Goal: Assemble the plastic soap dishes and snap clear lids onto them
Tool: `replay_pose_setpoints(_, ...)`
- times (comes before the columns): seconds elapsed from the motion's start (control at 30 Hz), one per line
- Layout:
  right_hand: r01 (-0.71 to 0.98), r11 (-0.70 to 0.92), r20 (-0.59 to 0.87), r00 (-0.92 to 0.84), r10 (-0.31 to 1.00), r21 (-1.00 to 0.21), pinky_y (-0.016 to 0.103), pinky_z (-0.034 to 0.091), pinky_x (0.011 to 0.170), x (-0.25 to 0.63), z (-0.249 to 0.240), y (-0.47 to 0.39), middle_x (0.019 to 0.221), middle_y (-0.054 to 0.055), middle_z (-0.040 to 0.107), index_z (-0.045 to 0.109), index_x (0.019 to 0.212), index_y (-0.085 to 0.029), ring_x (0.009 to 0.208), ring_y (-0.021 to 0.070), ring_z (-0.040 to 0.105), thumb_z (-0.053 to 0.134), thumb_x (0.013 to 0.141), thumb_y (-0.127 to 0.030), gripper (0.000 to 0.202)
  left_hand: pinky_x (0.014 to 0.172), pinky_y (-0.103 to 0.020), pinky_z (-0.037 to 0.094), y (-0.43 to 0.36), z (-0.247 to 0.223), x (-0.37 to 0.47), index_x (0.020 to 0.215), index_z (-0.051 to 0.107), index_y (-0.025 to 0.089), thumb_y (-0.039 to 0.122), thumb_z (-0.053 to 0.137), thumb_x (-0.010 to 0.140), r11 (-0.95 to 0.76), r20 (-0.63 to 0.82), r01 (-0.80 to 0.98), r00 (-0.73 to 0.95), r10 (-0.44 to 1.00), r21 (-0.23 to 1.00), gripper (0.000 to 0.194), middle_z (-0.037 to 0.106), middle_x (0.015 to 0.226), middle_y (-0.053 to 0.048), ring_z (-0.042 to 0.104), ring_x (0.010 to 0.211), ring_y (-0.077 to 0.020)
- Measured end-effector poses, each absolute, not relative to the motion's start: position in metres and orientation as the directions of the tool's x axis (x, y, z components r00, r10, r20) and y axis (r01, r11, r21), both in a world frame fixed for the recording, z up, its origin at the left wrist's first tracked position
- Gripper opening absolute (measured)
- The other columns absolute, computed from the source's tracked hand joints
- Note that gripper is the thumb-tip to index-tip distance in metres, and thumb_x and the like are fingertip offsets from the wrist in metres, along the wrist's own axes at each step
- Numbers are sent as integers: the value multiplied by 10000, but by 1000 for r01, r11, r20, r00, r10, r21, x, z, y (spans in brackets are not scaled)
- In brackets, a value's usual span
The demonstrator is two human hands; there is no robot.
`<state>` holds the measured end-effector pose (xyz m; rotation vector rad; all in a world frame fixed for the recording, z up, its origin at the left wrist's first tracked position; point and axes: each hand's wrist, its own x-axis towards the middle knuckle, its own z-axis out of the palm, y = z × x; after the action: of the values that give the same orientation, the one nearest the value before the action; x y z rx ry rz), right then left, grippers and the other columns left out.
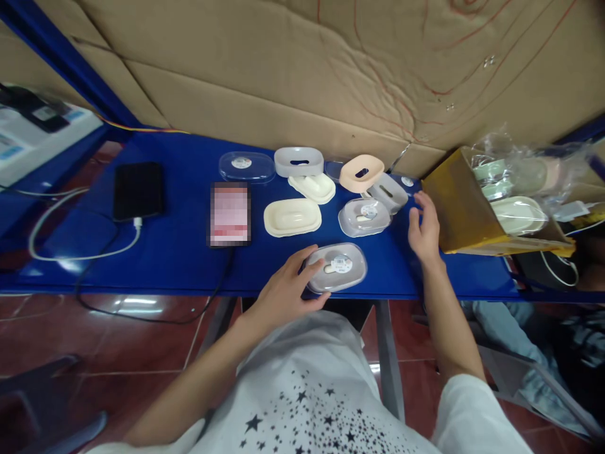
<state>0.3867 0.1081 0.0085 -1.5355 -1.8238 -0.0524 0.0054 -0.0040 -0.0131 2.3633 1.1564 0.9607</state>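
The left hand (289, 287) lies on the blue bench (179, 252) near its front edge, fingers loosely curled around the left end of a lidded soap box (336, 267), touching it without lifting it; the box has a clear lid with a round sticker and sits at about 6 o'clock among the things on the bench. The right hand (424, 230) hovers open just above the bench at about 3 o'clock of that box, fingers spread and slightly bent, holding nothing, with its fingertips near a cardboard carton (456, 208) that lies on its side. The carton's mouth faces right and shows pale green and cream dishes in a plastic bag (515, 183). At 12 o'clock from the held box stands a second lidded box (363, 216), and beyond it a tilted grey tray (388, 191) and a peach tray (362, 172). At 11 o'clock lie a cream dish (292, 217) and, behind it, another cream piece (312, 187), a grey tray (299, 161) and a clear lid (246, 166). At 9 o'clock a phone with a blurred screen (229, 214) lies flat, a dark cable running off the front edge from it. Farther left a black phone (138, 190) is plugged into a white cable (75, 255). Brown cardboard (283, 75) forms the wall behind the bench. The person's white star-printed shirt (307, 391) fills the bottom.
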Motion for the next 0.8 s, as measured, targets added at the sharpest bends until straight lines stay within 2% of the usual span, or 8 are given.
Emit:
replay_pose_setpoints(0.07, 932, 187, 453, -28, 891, -311, 603, 375, 1312, 411, 9, 151, 1763, 240, 396, 461, 1655, -136, 1654, 353, 379, 339, 1135, -603, 710, 1057, -524, 661, -4, -13, 7, 1498, 496, 259, 376, 773, 968, -608, 424, 569, 436, 794, 554, 610, 530, 1611, -196, 607, 1467, -379)
replay_pose_setpoints(0.17, 963, 118, 324, -35, 945, -242, 633, 373, 1290, 430, 2, 184, 1700, 244, 493, 462, 1651, -118, 1616, 370, 426, 265, 1138, -590, 725, 1063, -524, 659, -3, -13, 5, 1493, 497, 278, 383, 780, 962, -582, 378, 555, 446, 811, 594, 611, 513, 1623, -179, 611, 1464, -372)
replay_pose_setpoints(0.23, 966, 98, 306, -20, 952, -241, 628, 389, 1272, 434, -5, 182, 1631, 231, 577, 499, 1628, -124, 1559, 363, 493, 220, 1145, -558, 706, 1074, -524, 652, -3, -14, 2, 1486, 504, 284, 396, 786, 960, -566, 355, 538, 450, 819, 625, 607, 512, 1620, -169, 611, 1464, -366)
replay_pose_setpoints(0.37, 970, 78, 300, -6, 954, -231, 627, 388, 1249, 436, -14, 144, 1626, 191, 594, 568, 1587, -179, 1504, 362, 518, 263, 1144, -535, 645, 1115, -558, 609, -2, -12, 5, 1457, 556, 276, 417, 821, 939, -568, 342, 537, 466, 816, 624, 600, 536, 1604, -155, 609, 1445, -373)
replay_pose_setpoints(0.47, 979, 74, 308, -12, 951, -192, 633, 415, 1188, 433, -15, 107, 1618, 174, 601, 577, 1589, -213, 1441, 376, 536, 331, 1137, -530, 605, 1125, -590, 568, -2, -8, 23, 1411, 613, 245, 482, 854, 923, -601, 329, 577, 511, 794, 553, 594, 570, 1568, -164, 618, 1394, -395)
replay_pose_setpoints(0.57, 983, 83, 341, -24, 940, -161, 603, 448, 1123, 425, -15, 75, 1569, 180, 631, 610, 1564, -224, 1382, 374, 558, 365, 1138, -520, 574, 1067, -590, 559, -4, -5, 53, 1419, 634, 199, 575, 785, 977, -614, 345, 649, 508, 790, 450, 600, 590, 1535, -208, 638, 1317, -408)
replay_pose_setpoints(0.7, 977, 86, 389, -3, 921, -197, 585, 463, 1099, 412, -11, 44, 1517, 184, 669, 629, 1544, -218, 1342, 375, 600, 385, 1143, -497, 546, 963, -547, 550, -8, -6, 98, 1539, 592, 188, 623, 613, 1070, -588, 334, 719, 488, 807, 371, 640, 521, 1628, -257, 658, 1231, -409)
replay_pose_setpoints(0.8, 956, 146, 468, -10, 883, -254, 590, 451, 1144, 402, 0, 24, 1509, 169, 684, 617, 1556, -233, 1372, 368, 621, 371, 1150, -444, 520, 952, -541, 538, -8, -5, 122, 1674, 470, 232, 603, 556, 1099, -586, 294, 728, 508, 810, 356, 690, 412, 1730, -258, 646, 1245, -418)
